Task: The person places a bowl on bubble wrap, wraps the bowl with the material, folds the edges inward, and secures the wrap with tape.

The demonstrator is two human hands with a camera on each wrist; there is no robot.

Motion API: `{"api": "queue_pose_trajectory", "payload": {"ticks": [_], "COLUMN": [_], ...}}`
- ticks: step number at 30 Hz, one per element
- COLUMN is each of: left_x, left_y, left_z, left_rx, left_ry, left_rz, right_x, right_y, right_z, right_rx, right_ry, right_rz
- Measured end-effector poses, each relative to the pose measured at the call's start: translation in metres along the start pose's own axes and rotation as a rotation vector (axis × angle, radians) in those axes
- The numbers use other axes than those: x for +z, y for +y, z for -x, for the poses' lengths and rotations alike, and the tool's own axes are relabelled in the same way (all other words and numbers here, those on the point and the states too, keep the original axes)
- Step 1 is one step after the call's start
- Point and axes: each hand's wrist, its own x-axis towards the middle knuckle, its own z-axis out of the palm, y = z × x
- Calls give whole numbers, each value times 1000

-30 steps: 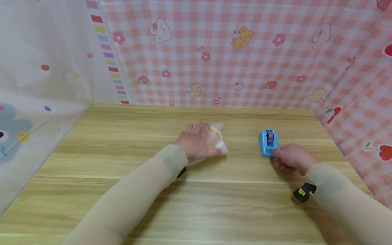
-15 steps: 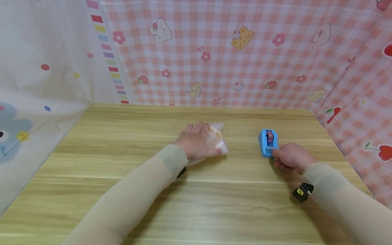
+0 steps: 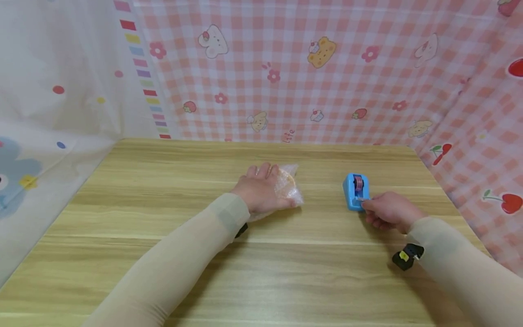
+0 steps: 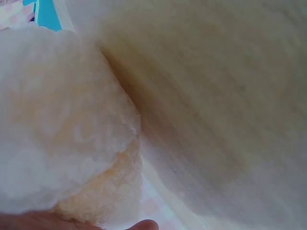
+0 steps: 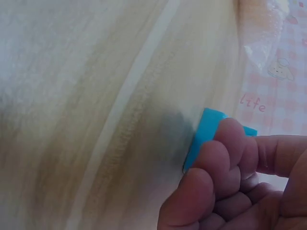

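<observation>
My left hand lies over a bubble-wrapped bundle on the table, its fingers spread out and the thumb along the near side. Something round with a yellowish rim shows through the wrap. In the left wrist view the bundle fills the left side. To the right stands a blue tape dispenser with a roll of pinkish tape. At its front cutting edge, my right hand pinches the tape end between thumb and forefinger, the other fingers curled. The right wrist view shows those fingers partly hiding the dispenser.
The wood-grain table runs back to a pink checked cloth hung behind it. A white dotted cloth hangs on the left. Each wrist carries a small black camera, the right one plainly visible.
The head view has shifted very slightly. The left hand stays on the bundle, and the right hand keeps its pinch at the dispenser's front with barely any movement.
</observation>
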Motion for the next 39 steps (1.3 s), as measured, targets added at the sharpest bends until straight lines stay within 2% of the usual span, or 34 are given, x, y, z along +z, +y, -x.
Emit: {"api": "queue_pose_trajectory", "payload": {"ticks": [7, 19, 27, 33, 39], "left_x": [0, 1, 0, 0, 0], "left_y": [0, 1, 1, 1, 0], "left_z": [0, 0, -1, -2, -2], "left_rx": [0, -5, -6, 3, 1], "left_ry": [2, -11, -4, 0, -1], "left_rz": [4, 8, -2, 22, 10], "right_x": [-1, 7, 11, 5, -7], "right_y": [0, 2, -1, -1, -9], "right_z": [2, 0, 0, 5, 17], "right_rx": [-16, -47, -50, -67, -104], "right_ry": [-9, 37, 83, 58, -50], "right_rz": [-23, 34, 171, 211, 228]}}
